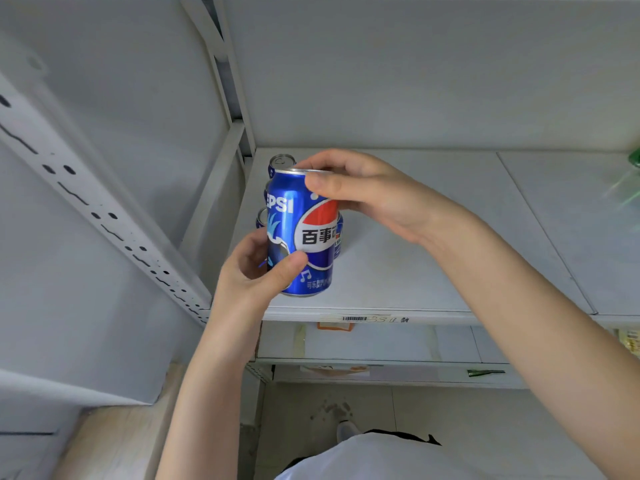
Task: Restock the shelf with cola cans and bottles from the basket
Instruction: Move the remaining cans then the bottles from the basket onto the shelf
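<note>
A blue Pepsi can (304, 233) is held upright just above the front of the white shelf board (398, 271). My left hand (258, 268) grips its lower part, thumb across the front. My right hand (367, 192) grips its top rim from the right. Behind it stand several more blue cans (281, 163) in the shelf's left corner, mostly hidden by the held can. The basket is not in view.
A white perforated upright (104, 216) runs diagonally at the left. A green bottle (633, 174) blurs at the right edge of the shelf. Lower shelves (381, 344) and a tiled floor (450, 420) lie below. A price label (363, 319) sits on the shelf's front edge.
</note>
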